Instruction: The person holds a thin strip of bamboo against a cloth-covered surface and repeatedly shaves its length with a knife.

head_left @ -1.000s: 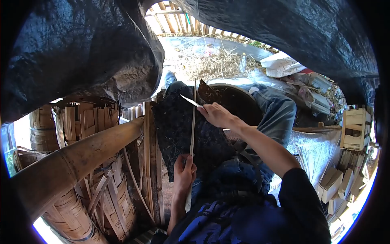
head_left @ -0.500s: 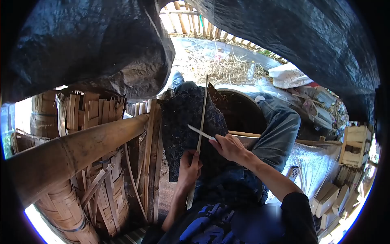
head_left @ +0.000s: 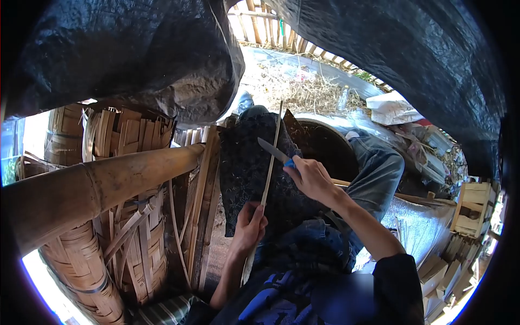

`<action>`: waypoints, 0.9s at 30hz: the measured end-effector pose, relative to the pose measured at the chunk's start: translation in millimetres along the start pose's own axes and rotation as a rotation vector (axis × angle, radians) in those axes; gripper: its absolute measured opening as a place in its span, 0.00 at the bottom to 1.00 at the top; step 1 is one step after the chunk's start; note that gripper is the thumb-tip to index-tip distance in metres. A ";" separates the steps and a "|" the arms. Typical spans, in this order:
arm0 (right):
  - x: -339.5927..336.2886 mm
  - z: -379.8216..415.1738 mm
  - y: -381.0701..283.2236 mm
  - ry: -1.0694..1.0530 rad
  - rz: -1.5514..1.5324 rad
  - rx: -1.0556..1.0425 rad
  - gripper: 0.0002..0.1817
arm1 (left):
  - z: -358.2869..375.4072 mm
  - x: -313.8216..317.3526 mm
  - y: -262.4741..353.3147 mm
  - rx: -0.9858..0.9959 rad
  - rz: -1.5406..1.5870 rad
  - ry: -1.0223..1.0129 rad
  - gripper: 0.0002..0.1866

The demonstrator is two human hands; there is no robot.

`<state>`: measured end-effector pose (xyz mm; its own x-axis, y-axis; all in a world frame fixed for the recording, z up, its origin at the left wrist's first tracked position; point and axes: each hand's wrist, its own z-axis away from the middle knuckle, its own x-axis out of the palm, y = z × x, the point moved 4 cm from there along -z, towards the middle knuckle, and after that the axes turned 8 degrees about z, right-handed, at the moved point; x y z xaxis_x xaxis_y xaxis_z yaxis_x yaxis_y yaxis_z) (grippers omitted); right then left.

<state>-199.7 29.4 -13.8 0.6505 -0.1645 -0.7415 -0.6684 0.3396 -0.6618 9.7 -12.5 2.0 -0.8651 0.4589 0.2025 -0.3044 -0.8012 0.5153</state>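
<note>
My left hand (head_left: 249, 226) is closed around the lower part of a thin bamboo strip (head_left: 273, 158), which points up and away over my lap. In my right hand (head_left: 312, 177) is a knife (head_left: 273, 149) with a blue handle, most of the handle hidden by my fingers. The grey blade slants up to the left and overlaps the strip in this view. Under both lies a dark patterned cloth (head_left: 238, 162), spread over my leg and dotted with small pale shavings.
A thick bamboo pole (head_left: 108, 187) runs in from the left, near woven bamboo baskets (head_left: 81, 265). A round dark container (head_left: 330, 143) stands between my legs. Black plastic sheeting (head_left: 124, 54) hangs overhead. Wooden crates (head_left: 473, 208) are at right.
My right hand has shifted slightly up and right, and the knife has turned so its blade's flat side and blue handle show. My left hand keeps its hold on the strip.
</note>
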 end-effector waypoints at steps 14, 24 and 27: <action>-8.2 26.5 -2.9 0.040 -0.105 0.083 0.12 | -27.1 4.4 15.5 0.012 0.025 -0.101 0.13; -5.4 35.8 -14.7 -0.164 0.127 0.031 0.15 | -35.7 4.5 19.1 0.006 -0.017 -0.098 0.18; 3.1 36.2 -14.7 -0.218 0.156 0.022 0.20 | -34.7 8.6 18.6 0.052 -0.072 -0.090 0.17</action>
<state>-174.8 57.5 -2.4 0.6038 0.0941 -0.7916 -0.7604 0.3658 -0.5366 -17.3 -36.8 -15.5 -0.8021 0.5486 0.2359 -0.3410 -0.7451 0.5732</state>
